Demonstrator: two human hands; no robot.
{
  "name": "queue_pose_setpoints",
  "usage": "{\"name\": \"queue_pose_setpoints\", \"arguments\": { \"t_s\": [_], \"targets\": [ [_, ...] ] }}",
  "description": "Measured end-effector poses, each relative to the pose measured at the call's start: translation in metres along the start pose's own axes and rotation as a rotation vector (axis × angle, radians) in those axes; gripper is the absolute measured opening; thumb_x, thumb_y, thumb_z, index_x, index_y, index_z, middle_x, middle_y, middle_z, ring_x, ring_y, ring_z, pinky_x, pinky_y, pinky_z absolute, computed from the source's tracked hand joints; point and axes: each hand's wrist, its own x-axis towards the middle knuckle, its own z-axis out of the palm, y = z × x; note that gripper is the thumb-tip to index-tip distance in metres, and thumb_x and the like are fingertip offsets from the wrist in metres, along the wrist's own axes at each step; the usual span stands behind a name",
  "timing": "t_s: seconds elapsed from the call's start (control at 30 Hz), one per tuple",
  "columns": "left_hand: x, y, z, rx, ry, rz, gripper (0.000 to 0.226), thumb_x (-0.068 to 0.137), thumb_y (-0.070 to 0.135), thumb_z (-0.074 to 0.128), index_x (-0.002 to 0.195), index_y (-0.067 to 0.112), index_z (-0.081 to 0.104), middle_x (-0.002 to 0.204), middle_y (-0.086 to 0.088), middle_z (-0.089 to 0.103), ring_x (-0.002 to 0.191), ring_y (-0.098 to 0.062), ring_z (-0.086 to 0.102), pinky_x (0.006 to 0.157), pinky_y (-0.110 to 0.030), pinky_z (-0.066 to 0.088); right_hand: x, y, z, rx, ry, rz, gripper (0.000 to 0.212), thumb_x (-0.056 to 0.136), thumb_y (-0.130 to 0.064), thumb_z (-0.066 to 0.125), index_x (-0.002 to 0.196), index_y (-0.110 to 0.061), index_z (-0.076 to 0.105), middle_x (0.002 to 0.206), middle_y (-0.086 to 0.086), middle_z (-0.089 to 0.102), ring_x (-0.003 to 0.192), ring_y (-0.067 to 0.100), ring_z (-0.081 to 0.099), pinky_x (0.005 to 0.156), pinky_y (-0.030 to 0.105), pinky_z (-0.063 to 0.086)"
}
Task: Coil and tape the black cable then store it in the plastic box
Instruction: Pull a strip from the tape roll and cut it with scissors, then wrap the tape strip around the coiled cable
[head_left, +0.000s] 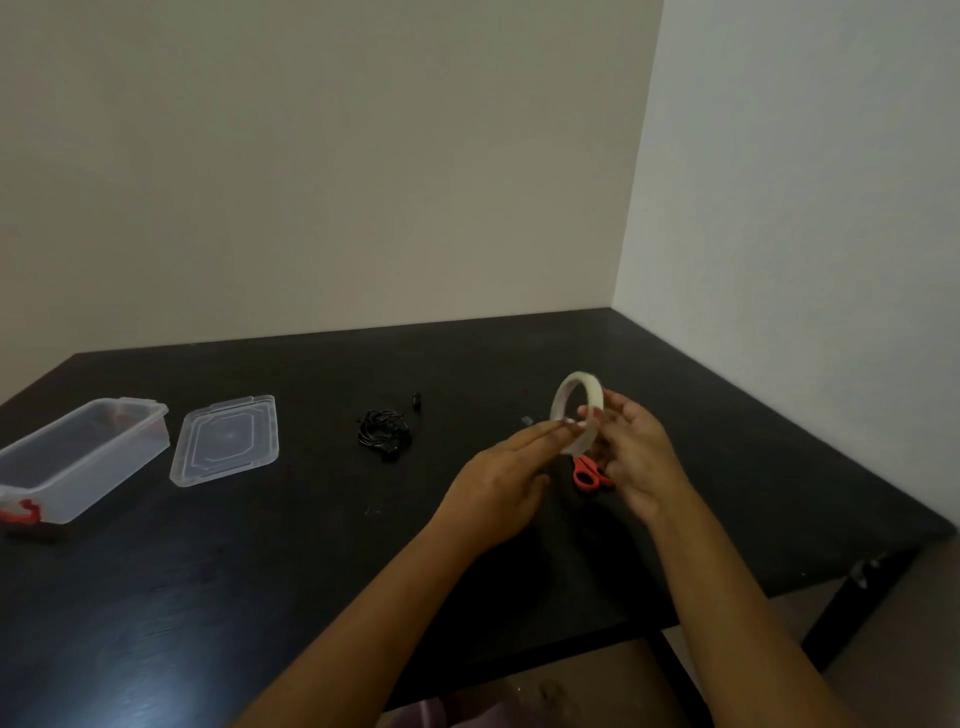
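On my feed both hands are raised just above the dark surface (260, 571), near its right side. The right hand (641, 462) curls its fingers round a ring-shaped roll of translucent whitish tape (592, 389) and holds it on edge, I'd judge so the left hand (501, 483) can work the rim. The left fingertips meet on the lower rim in what I take for a pinch at the loose end. The thin black cable (383, 435) lies bundled and apparently untaped mid-surface, within reach. The clear rectangular plastic box (130, 441) stands open at far left, its clear flat lid (226, 440) beside it, ready for storing. Red-handled scissors (586, 477) lie under the hands with their blades hidden. Blur hides any freed tape, and I cannot identify a small black piece (416, 400) beyond the cable.
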Motion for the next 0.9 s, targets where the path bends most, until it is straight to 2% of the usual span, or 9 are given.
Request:
{"name": "queue_pose_setpoints", "arguments": {
  "t_s": [0.13,0.2,0.3,0.4,0.47,0.57,0.63,0.77,0.9],
  "targets": [
    [-0.004,-0.015,0.0,-0.18,0.054,-0.138,0.057,0.087,0.01,0.059,0.135,0.038,0.042,0.135,0.012,0.046,0.1,0.005,0.055,0.09,-0.017,0.049,0.017,0.007,-0.02,-0.57,0.199,-0.326,0.035,0.092,-0.008,0.057,0.124,-0.022,0.059,0.119,-0.003,0.061,0.106,0.012,0.057,0.085,0.029,0.048],
    [-0.006,-0.02,-0.001,-0.275,0.114,-0.224,0.046,0.088,0.011,0.059,0.126,0.036,0.052,0.123,0.017,0.048,0.097,0.009,0.053,0.083,-0.009,0.046,0.029,0.017,-0.032,-0.921,0.266,-0.427,0.037,0.091,-0.006,0.056,0.124,-0.022,0.062,0.122,0.003,0.063,0.11,0.019,0.059,0.092,0.036,0.049],
    [-0.007,-0.029,-0.004,-0.354,0.197,-0.325,0.033,0.091,0.014,0.057,0.119,0.032,0.059,0.114,0.02,0.049,0.095,0.004,0.053,0.077,-0.007,0.042,0.041,0.032,-0.045,-1.275,0.284,-0.355,0.042,0.091,-0.005,0.05,0.123,-0.028,0.062,0.125,0.004,0.064,0.115,0.026,0.058,0.096,0.044,0.048],
    [-0.006,-0.038,-0.007,-0.415,0.245,-0.392,0.028,0.092,0.013,0.055,0.114,0.03,0.062,0.113,0.017,0.05,0.098,-0.001,0.054,0.083,-0.014,0.044,0.044,0.035,-0.043,-1.404,0.235,-0.199,0.047,0.091,-0.003,0.048,0.127,-0.031,0.058,0.132,0.002,0.059,0.122,0.025,0.051,0.1,0.043,0.041],
    [-0.004,-0.042,-0.012,-0.458,0.269,-0.435,0.027,0.093,0.011,0.053,0.11,0.029,0.064,0.113,0.014,0.052,0.098,-0.005,0.055,0.084,-0.02,0.048,0.042,0.028,-0.032,-1.466,0.258,-0.215,0.047,0.089,-0.002,0.051,0.126,-0.03,0.059,0.13,0.003,0.059,0.124,0.026,0.048,0.101,0.044,0.038],
    [-0.004,-0.048,-0.026,-0.557,0.264,-0.501,0.027,0.094,0.006,0.051,0.097,0.027,0.067,0.102,0.011,0.059,0.082,-0.005,0.056,0.07,-0.018,0.05,0.038,0.018,-0.002,-1.293,0.214,-0.455,0.044,0.088,0.0,0.052,0.121,-0.026,0.064,0.125,0.003,0.062,0.119,0.023,0.05,0.094,0.036,0.041],
    [-0.006,-0.053,-0.04,-0.668,0.197,-0.523,0.027,0.093,0.005,0.051,0.088,0.027,0.067,0.097,0.008,0.063,0.073,-0.008,0.058,0.067,-0.02,0.052,0.031,0.012,0.029,-0.994,-0.042,-0.519,0.041,0.091,-0.002,0.051,0.122,-0.025,0.062,0.124,-0.001,0.061,0.114,0.014,0.054,0.092,0.026,0.043],
    [-0.012,-0.072,-0.069,-0.755,0.108,-0.489,0.025,0.091,0.002,0.053,0.09,0.023,0.067,0.09,0.003,0.067,0.063,-0.002,0.059,0.062,-0.02,0.053,0.021,0.006,0.098,-0.573,-0.54,-0.256,0.034,0.099,-0.019,0.046,0.129,-0.031,0.055,0.117,-0.003,0.063,0.106,0.007,0.059,0.083,0.025,0.051],
    [-0.02,-0.103,-0.094,-0.769,0.174,-0.492,0.022,0.089,0.006,0.057,0.086,0.024,0.069,0.089,-0.007,0.067,0.074,-0.016,0.061,0.063,-0.025,0.051,0.036,0.013,0.141,-0.299,-0.649,0.038,0.027,0.099,-0.023,0.045,0.117,-0.017,0.065,0.106,0.003,0.069,0.095,0.014,0.066,0.08,0.032,0.054]
  ]
}}
